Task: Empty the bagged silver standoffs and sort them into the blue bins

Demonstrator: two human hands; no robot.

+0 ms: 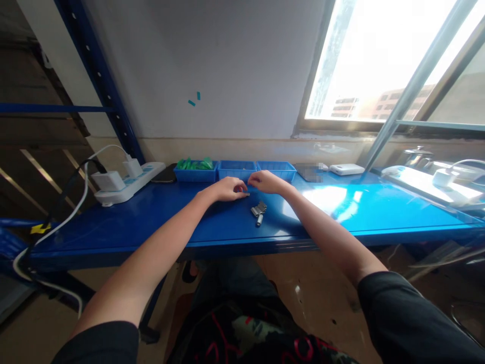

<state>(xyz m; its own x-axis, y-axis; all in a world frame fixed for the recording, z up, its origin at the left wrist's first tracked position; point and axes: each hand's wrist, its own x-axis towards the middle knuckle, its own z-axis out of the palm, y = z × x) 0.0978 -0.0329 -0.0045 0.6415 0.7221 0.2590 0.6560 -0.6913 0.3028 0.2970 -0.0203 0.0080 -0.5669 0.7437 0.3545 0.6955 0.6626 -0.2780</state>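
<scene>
My left hand [227, 189] rests on the blue bench [151, 222] with its fingers curled, pinching a small silver part [245, 193] at the fingertips. My right hand [267, 182] meets it from the right, fingers bent and closed round the same spot; what it grips is too small to make out. Just in front of both hands lies a small pile of silver metal parts [258, 211]. Behind the hands stand three blue trays in a row: the left tray [196, 173] holds green pieces, the middle tray [237, 169] and right tray [276, 169] show no clear contents.
A white power strip [127, 184] with chargers and white cables sits at the bench's left. A dark round object [163, 175] lies beside it. A white box [346, 169] and a blurred flat item [310, 173] lie at the right, below the window. Blue rack posts rise at left.
</scene>
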